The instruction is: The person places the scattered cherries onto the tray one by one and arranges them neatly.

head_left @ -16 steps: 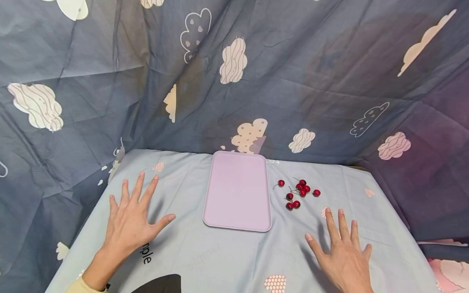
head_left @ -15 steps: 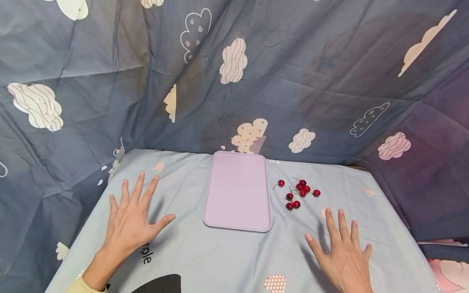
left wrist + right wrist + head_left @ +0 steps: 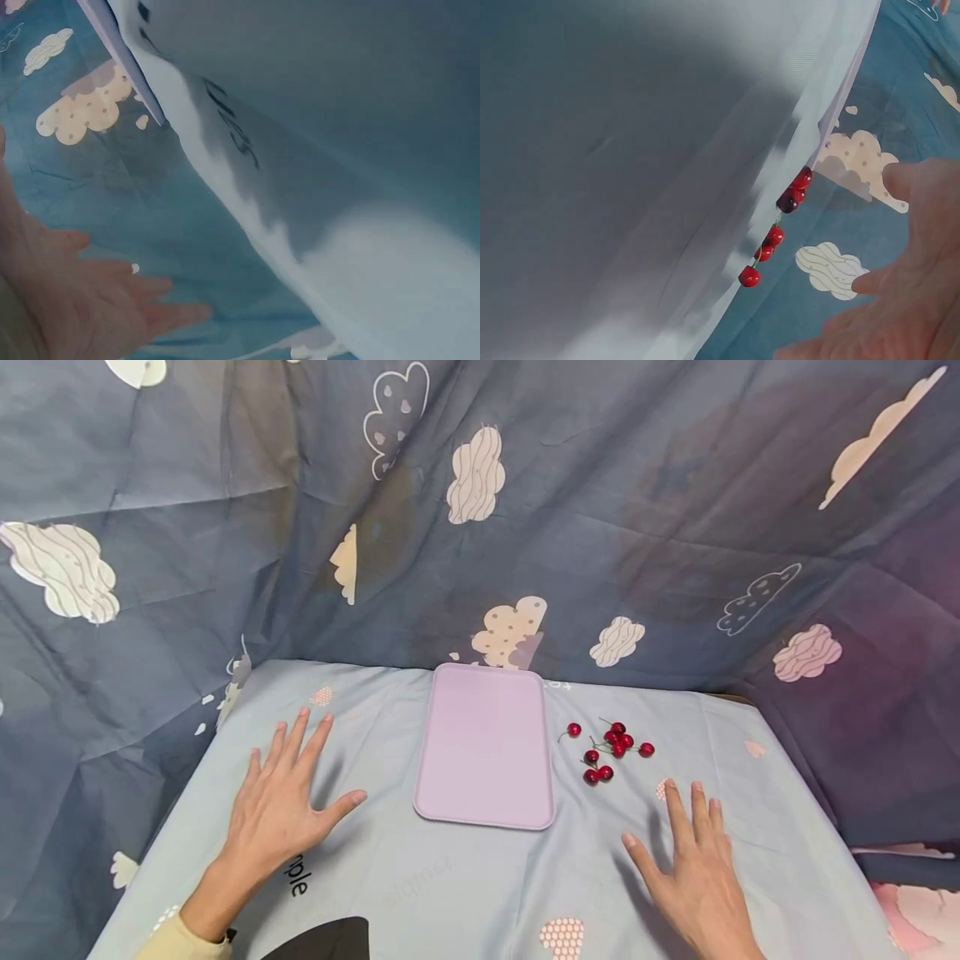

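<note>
My left hand (image 3: 276, 806) hovers over the left side of the cloth, fingers spread and holding nothing; its shadow falls beside it. On the right, my right hand (image 3: 697, 877) is held above the cloth with straight fingers and thumb apart, also bare. A pale purple rectangular tray (image 3: 485, 747) lies between the hands, with nothing on it. Several red cherries (image 3: 618, 749), some with green stems, lie loosely grouped right of the tray, beyond my right fingertips. The right wrist view shows cherries (image 3: 774, 235) past the hand, and the left wrist view catches the tray's edge (image 3: 124, 64).
A light blue cloth (image 3: 420, 893) with printed hearts and lettering covers the table. Dark blue cloud-patterned fabric (image 3: 585, 543) hangs behind and on both sides. A dark shape (image 3: 330, 941) appears at the bottom edge, and pink fabric (image 3: 918, 914) at the lower right.
The head view has shifted slightly. My left hand has moved a little to the right and turned slightly; the right hand's fingers are a little closer together. Tray and cherries lie as before.
</note>
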`<state>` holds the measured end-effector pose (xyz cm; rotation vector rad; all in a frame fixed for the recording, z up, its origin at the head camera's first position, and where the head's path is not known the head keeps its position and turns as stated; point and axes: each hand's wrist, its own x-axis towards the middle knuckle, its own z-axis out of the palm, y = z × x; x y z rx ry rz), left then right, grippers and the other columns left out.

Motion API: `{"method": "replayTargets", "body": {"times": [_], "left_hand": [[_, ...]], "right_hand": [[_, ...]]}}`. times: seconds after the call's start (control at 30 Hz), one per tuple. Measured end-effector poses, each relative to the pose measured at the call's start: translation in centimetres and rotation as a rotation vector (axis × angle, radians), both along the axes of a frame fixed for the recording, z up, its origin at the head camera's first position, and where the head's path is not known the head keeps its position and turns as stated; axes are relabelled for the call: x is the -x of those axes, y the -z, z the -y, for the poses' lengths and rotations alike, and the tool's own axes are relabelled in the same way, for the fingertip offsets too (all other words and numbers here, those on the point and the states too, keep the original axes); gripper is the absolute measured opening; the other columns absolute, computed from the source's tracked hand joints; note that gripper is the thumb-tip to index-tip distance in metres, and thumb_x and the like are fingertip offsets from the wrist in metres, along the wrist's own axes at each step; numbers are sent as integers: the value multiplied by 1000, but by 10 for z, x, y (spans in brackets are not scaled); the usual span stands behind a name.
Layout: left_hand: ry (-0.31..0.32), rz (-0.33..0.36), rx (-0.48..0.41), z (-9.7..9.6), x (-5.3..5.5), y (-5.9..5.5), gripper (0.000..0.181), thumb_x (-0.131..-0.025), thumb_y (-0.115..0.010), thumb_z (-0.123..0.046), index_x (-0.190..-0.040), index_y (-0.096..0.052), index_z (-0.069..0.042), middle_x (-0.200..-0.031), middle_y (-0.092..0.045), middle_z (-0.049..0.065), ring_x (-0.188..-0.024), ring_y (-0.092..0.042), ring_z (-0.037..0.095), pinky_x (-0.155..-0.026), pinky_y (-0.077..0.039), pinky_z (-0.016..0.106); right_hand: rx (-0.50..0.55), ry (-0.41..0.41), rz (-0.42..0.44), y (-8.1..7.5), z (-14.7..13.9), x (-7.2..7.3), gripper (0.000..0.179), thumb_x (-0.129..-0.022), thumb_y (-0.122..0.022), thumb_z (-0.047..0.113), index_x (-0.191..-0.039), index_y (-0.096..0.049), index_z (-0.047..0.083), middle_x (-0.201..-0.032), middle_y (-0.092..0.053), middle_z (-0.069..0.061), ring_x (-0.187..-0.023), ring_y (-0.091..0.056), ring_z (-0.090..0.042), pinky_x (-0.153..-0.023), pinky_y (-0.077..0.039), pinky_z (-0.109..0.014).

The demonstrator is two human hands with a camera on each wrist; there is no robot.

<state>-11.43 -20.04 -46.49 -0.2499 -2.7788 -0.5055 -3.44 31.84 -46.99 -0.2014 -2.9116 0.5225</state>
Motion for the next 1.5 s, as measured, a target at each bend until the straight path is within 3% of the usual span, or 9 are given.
{"method": "replayTargets", "body": {"times": [0.13, 0.33, 0.67, 0.77, 0.87, 1.07, 1.17, 1.3, 1.5], "left_hand": [[25, 48, -60, -4, 4, 0, 108, -86, -70, -77, -170, -17, -36, -178, -20, 1, -155, -38, 44, -118, -36, 74], [46, 90, -156, -15, 19, -7, 95, -95, -65, -69, -170, -17, -37, -174, -31, 4, -145, -53, 41, -94, -55, 68], [145, 167, -446, -43, 71, -13, 67, -106, -62, -44, -163, -40, -16, -163, -50, 13, -144, -56, 36, -112, -55, 53], [158, 203, -502, -49, 83, -13, 66, -107, -60, -44, -163, -41, -16, -163, -50, 13, -146, -55, 36, -115, -54, 50], [157, 230, -543, -53, 91, -12, 66, -107, -60, -46, -163, -41, -16, -164, -49, 12, -147, -54, 35, -117, -52, 49], [90, 258, -585, -64, 110, -5, 58, -107, -60, -47, -158, -51, -21, -159, -56, 6, -136, -65, 33, -113, -55, 49], [42, 296, -592, -69, 122, -1, 54, -106, -60, -48, -154, -56, -23, -151, -63, 7, -126, -72, 32, -106, -59, 49], [17, 402, -676, -76, 142, 4, 55, -104, -63, -47, -153, -58, -21, -141, -70, 11, -112, -77, 32, -93, -65, 47], [21, 534, -810, -88, 170, 6, 56, -104, -66, -40, -153, -57, -15, -138, -71, 16, -109, -77, 35, -89, -67, 43]], "right_hand": [[56, -38, -39, -4, 3, 6, 97, -99, -70, 54, -172, -13, 25, -178, -4, -20, -165, 1, -46, -114, -28, -80], [73, -91, -140, -9, 7, 16, 98, -92, -83, 37, -170, -24, 26, -176, -22, -15, -162, -23, -44, -104, -42, -74], [79, -199, -312, -9, 14, 35, 84, -87, -87, 11, -160, -48, 27, -161, -52, -4, -142, -54, -34, -105, -50, -45], [76, -222, -358, -6, 15, 40, 80, -85, -87, 4, -155, -55, 23, -156, -57, -6, -140, -56, -34, -116, -41, -15], [90, -240, -375, -3, 18, 43, 76, -83, -87, 1, -151, -59, 17, -154, -60, -8, -139, -57, -35, -113, -18, 6], [102, -274, -371, 5, 29, 46, 68, -83, -87, -1, -145, -63, 11, -153, -60, -5, -136, -61, -33, -113, -21, 6], [100, -298, -381, 8, 34, 49, 67, -81, -88, -3, -142, -65, 10, -150, -62, -6, -131, -64, -30, -108, -38, -2], [92, -315, -386, 6, 37, 58, 60, -80, -87, -7, -135, -68, 8, -141, -66, -7, -110, -71, -25, -83, -60, -23], [75, -285, -358, 1, 39, 72, 50, -83, -86, -3, -128, -70, 10, -129, -68, -5, -97, -71, -23, -75, -57, -23]]}}
